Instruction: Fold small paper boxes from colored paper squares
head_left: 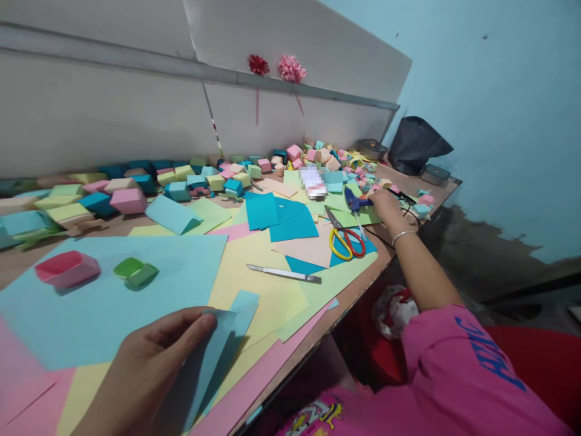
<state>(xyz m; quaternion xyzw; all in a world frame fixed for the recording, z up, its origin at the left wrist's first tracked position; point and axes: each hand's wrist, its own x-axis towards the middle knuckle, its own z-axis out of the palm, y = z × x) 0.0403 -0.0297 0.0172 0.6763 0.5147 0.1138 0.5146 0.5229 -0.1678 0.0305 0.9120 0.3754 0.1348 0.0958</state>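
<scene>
Low in the view, my left hand (pixel 167 351) pinches the edge of a folded light blue paper strip (pixel 218 351) between thumb and fingers. My right hand (pixel 385 207) is stretched out to the far right, its fingers closed around the handle of a blue glue gun (pixel 356 200). Just in front of the glue gun lie scissors (pixel 347 241) with one yellow and one red handle loop. A craft knife (pixel 285 274) rests on yellow paper between my two hands. Farther left, a pink paper box (pixel 68 270) and a smaller green one (pixel 135 272) stand on a light blue sheet (pixel 177 297).
Many small coloured paper boxes (pixel 179 191) line the back of the table. Dark blue sheets (pixel 293 221) lie mid-table near a blurred phone-like object (pixel 313 181). A black bag (pixel 417 145) stands at the far right corner. The table edge (pixel 318 339) runs diagonally near my body.
</scene>
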